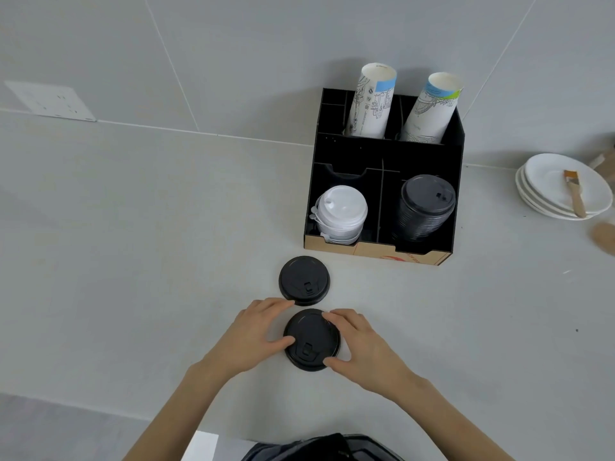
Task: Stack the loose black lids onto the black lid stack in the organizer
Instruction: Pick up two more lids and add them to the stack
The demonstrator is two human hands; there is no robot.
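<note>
head view: both hands close on the near black lid (312,341), which lies flat on the grey counter (133,261). the left hand (253,334) clasps its rim at 9 o'clock, the right hand (359,344) at 3 o'clock, fingers curled round the edge. a second loose black lid (304,280) lies just beyond at 12 o'clock, apart. the organizer (382,151) stands at 1 o'clock; its black lid stack (424,207) fills the front right compartment, a white lid stack (341,212) the front left.

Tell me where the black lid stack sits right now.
In the head view, the black lid stack stands in the organizer's front right compartment, beside the white lid stack on its left.
</note>
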